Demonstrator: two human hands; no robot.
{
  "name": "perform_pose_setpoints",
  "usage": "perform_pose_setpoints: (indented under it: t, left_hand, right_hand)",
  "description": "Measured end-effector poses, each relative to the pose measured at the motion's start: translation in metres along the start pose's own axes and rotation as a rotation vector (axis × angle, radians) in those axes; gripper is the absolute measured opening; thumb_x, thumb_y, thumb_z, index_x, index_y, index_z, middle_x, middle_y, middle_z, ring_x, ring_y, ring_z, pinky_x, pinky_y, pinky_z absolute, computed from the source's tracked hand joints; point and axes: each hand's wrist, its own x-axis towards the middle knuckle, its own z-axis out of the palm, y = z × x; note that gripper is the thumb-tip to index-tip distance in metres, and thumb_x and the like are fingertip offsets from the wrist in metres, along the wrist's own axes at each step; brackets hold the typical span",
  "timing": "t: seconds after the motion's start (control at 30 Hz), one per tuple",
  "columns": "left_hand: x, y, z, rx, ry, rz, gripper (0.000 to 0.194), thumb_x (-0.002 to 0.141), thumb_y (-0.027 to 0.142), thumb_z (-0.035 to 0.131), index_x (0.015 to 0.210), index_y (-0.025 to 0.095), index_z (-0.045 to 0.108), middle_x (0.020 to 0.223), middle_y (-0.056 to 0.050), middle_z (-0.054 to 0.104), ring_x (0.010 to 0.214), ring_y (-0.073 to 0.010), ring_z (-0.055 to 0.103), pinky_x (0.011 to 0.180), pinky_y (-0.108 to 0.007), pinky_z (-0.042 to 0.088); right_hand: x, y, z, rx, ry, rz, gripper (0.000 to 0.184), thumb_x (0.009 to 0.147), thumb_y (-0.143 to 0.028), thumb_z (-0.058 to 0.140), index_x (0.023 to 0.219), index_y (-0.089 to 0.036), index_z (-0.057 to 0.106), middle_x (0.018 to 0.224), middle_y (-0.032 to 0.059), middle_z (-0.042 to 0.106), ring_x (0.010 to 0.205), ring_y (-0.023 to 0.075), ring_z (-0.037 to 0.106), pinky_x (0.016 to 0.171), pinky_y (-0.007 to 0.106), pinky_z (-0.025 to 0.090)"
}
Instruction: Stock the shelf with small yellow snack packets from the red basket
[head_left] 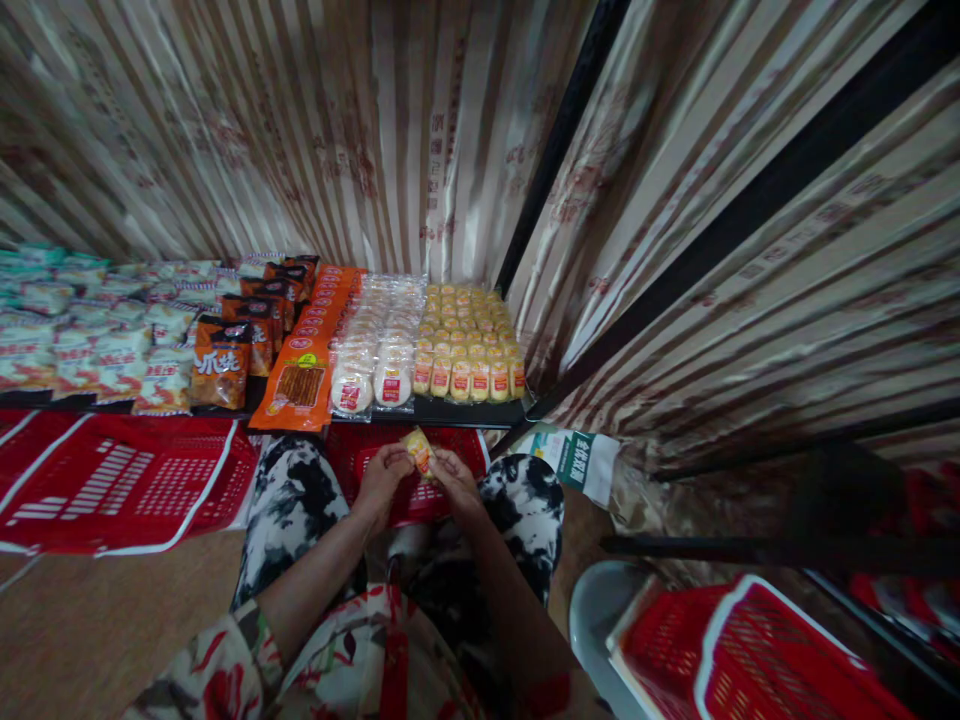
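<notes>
My left hand (381, 478) and my right hand (455, 480) meet between my knees and both pinch one small yellow snack packet (419, 450). They hover over a red plastic basket (367, 448) on the floor. Just beyond, on a low black shelf (465, 411), lie rows of the same yellow packets (469, 340), beside white round cakes in clear wrap (375, 345) and long orange packs (309, 350).
Dark orange bags (221, 362) and pale green-white bags (67, 320) fill the shelf's left part. A red basket (112, 480) lies at the left, another (742, 650) at the lower right near a grey stool. Striped curtains surround; a carton (581, 462) leans at right.
</notes>
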Motion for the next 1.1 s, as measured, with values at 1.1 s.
perform_pose_setpoints:
  t: [1.1]
  left_hand:
    - [0.042, 0.032, 0.039, 0.484, 0.008, 0.510, 0.026, 0.075, 0.008, 0.050, 0.095, 0.017, 0.063, 0.097, -0.006, 0.066, 0.089, -0.0164, 0.063, 0.085, -0.034, 0.050]
  right_hand:
    - [0.033, -0.061, 0.019, -0.645, 0.262, -0.530, 0.024, 0.076, -0.039, 0.057, 0.087, -0.019, 0.063, 0.082, 0.0030, 0.062, 0.064, 0.0134, 0.059, 0.065, 0.027, 0.050]
